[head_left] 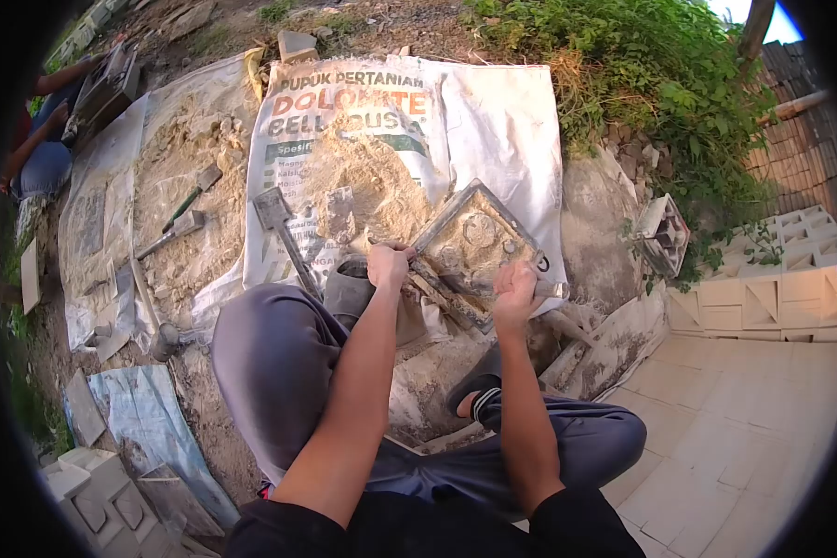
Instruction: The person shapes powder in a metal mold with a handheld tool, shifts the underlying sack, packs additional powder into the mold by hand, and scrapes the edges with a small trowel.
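Note:
A square metal mould frame (521, 226) with sandy tan powder (479, 258) in it lies tilted in front of me. Round shapes show in the powder. My left hand (391, 264) is closed at the frame's left side, its fingers gripping the edge. My right hand (515, 293) is a fist over the frame's right corner, beside a dark ring (541, 261). From the fist a pale, rod-like handle (552, 290) sticks out to the right; the rest of it is hidden. Under the frame is a white printed sack (502, 112) with heaped powder (372, 167).
A flat-bladed trowel (284, 228), a grey slab (340, 214) and a dark bucket-like container (349, 284) lie left of the frame. Hammers (191, 221) rest farther left. Cast blocks (749, 302) stack at right. Another person's legs (51, 153) show at upper left.

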`<state>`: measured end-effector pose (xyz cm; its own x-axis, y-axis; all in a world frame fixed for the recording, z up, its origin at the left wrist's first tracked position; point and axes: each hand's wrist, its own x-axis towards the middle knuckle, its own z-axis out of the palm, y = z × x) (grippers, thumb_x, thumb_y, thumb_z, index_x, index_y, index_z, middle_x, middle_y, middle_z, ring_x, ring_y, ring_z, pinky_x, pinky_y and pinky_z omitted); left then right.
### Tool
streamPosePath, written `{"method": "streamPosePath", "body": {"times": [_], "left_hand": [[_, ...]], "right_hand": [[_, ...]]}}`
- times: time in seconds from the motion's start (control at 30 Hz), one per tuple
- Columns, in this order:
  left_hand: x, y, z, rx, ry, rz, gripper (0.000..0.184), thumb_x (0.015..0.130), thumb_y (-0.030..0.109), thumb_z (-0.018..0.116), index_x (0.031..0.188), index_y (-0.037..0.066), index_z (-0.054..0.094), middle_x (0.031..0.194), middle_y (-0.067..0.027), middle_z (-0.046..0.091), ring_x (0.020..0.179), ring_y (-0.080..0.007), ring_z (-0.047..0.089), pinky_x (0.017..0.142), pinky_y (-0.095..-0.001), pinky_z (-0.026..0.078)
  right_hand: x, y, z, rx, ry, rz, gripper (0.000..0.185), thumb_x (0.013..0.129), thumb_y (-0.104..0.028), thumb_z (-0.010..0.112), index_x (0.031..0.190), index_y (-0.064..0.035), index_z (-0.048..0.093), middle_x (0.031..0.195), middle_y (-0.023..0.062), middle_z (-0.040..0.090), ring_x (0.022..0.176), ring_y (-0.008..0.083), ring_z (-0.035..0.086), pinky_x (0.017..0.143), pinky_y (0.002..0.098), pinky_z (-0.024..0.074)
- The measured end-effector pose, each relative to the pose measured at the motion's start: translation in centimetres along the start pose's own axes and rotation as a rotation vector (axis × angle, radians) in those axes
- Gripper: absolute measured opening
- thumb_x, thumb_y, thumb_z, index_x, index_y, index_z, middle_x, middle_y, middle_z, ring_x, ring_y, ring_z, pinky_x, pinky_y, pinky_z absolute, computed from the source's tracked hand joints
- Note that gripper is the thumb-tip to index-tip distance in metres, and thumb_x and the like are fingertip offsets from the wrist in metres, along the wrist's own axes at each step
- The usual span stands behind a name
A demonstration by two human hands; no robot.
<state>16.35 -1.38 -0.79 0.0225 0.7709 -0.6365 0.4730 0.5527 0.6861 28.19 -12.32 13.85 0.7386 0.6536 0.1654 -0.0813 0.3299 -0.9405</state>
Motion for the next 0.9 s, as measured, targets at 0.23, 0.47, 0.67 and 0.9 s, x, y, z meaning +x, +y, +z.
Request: {"method": "streamPosePath", "body": {"times": [0.23, 0.47, 0.67, 0.9], "left_hand": [[-1.2, 1.2, -0.4, 0.029, 0.018, 0.007, 0.017, 0.07, 0.02, 0.075, 0.085, 0.013, 0.074, 0.084, -0.0087, 0.07, 0.08, -0.0208, 0.064, 0.076, -0.0333, 0.048], [-0.4, 0.2, 0.6, 0.131, 0.075, 0.113, 0.015, 0.072, 0.02, 0.074, 0.085, 0.013, 0.074, 0.079, -0.007, 0.07, 0.074, -0.0197, 0.066, 0.07, -0.0333, 0.049], [0.2, 0.3, 0.3, 0.047, 0.02, 0.078, 0.018, 0.072, 0.019, 0.075, 0.088, 0.011, 0.074, 0.082, -0.0086, 0.07, 0.076, -0.0201, 0.066, 0.072, -0.0335, 0.049], [2.3, -1.2, 0.8, 0.077, 0.009, 0.149, 0.02, 0.072, 0.019, 0.077, 0.088, 0.009, 0.074, 0.081, -0.0099, 0.07, 0.077, -0.0197, 0.064, 0.075, -0.0315, 0.048]], "right_hand": [[1.3, -3.1, -2.9, 0.125, 0.169, 0.099, 0.038, 0.087, -0.011, 0.044, 0.053, -0.0129, 0.027, 0.045, -0.0036, 0.026, 0.038, 0.0083, 0.024, 0.038, 0.027, 0.024], [-0.2, -1.5, -4.6, -0.018, 0.164, 0.107, 0.039, 0.087, -0.017, 0.044, 0.053, -0.0138, 0.026, 0.043, -0.0023, 0.024, 0.036, 0.0114, 0.021, 0.037, 0.0285, 0.0231], [0.3, -4.3, -5.2, 0.013, 0.192, 0.061, 0.037, 0.087, -0.013, 0.044, 0.053, -0.0124, 0.029, 0.045, -0.0033, 0.028, 0.037, 0.0084, 0.024, 0.037, 0.0272, 0.0228], [0.9, -3.0, -6.0, 0.077, 0.282, 0.11, 0.037, 0.087, -0.011, 0.047, 0.053, -0.012, 0.032, 0.046, -0.0041, 0.033, 0.037, 0.0064, 0.028, 0.036, 0.0254, 0.0211]]}}
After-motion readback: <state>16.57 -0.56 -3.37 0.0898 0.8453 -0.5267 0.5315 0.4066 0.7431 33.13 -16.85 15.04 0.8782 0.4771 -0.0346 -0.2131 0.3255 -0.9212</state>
